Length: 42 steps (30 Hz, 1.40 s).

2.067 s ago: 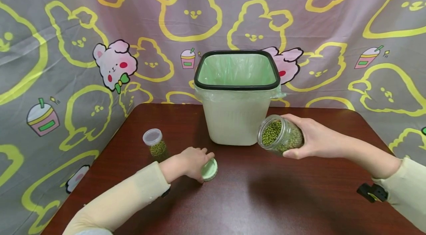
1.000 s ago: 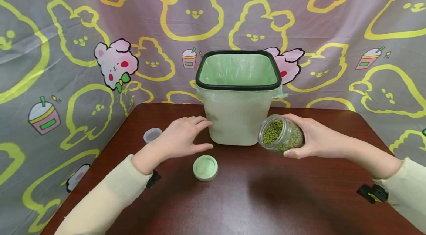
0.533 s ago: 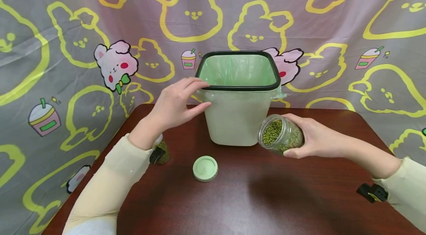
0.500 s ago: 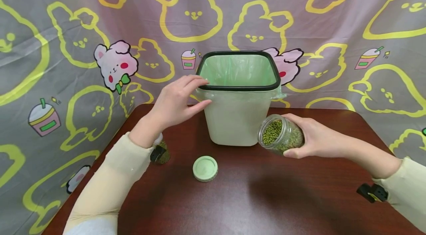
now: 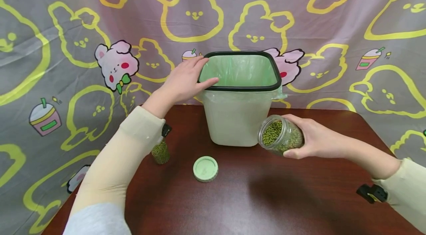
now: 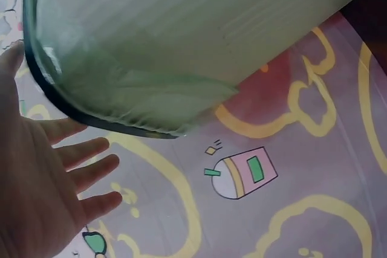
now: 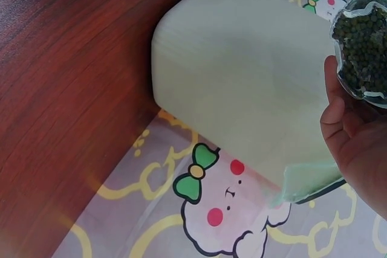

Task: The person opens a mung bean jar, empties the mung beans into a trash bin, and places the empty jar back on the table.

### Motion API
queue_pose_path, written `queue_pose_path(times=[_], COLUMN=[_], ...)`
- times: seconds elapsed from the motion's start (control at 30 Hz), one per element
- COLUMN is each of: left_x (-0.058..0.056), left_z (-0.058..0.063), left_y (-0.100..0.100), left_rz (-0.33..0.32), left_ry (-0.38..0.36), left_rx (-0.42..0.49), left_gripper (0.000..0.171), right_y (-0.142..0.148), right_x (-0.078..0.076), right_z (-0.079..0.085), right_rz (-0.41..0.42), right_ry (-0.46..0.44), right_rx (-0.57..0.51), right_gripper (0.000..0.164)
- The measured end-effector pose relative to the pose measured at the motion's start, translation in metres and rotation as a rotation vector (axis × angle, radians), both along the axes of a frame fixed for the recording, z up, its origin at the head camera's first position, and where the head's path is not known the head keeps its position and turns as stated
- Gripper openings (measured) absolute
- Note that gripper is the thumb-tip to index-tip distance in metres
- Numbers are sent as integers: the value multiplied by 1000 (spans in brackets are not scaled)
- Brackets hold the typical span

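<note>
My left hand is at the left side of the black rim of a pale bin, fingers extended and thumb over the rim's front corner. In the left wrist view the fingers are spread beside the rim, outside the green bag. My right hand grips an open clear jar of green mung beans, tilted with its mouth toward the left, in front of the bin's right side. The right wrist view shows the bottom of the jar above the palm.
A pale green lid lies upside down on the dark wooden table. A smaller jar of green beans stands to its left, its top hidden by the left forearm. A patterned cloth hangs behind and at the sides.
My left hand has let go of the green lid, leaving it on the table, and risen up and forward to the bin's rim. The right hand and its jar stay in place.
</note>
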<state>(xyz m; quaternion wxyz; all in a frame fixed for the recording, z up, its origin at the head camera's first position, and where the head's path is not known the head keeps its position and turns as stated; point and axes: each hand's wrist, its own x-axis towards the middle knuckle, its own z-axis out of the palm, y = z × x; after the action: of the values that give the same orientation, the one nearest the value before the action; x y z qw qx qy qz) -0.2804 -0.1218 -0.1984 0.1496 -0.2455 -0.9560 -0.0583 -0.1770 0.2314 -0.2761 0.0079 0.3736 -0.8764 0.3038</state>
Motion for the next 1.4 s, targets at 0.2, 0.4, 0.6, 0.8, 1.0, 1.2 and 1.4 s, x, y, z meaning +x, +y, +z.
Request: queue_pose_path(times=[0.2,0.4,0.6,0.8,1.0,1.2,1.4], left_x=[-12,-11,-7,-8,-8,-9,-9], left_z=[-5,-9,-11,-14,-16,-17,-17], left_y=[6,10,11,13,14,15,15], left_rz=[6,0,7,6,13,6,-14], left_ry=[-74,-82,-85,-64,-76,-76,-69], left_rx=[5,-12,-46,-73,-83,-63,-50], left_gripper=[84,83,83,80,81,79,78], right_y=[0,2,2,3,5,7,10], right_x=[-1,-1,-2,-3,-6,-10,-14], right_z=[-2,-2,-3,-4,-2,5,16], right_rz=[-3,-14,-17,-19,-36,-69,-119], right_ry=[13,11,12,11,56,116,110], right_rx=[5,1,-2,-24,-24,-45,-81], right_gripper=[71,72,72,70,73,75,77])
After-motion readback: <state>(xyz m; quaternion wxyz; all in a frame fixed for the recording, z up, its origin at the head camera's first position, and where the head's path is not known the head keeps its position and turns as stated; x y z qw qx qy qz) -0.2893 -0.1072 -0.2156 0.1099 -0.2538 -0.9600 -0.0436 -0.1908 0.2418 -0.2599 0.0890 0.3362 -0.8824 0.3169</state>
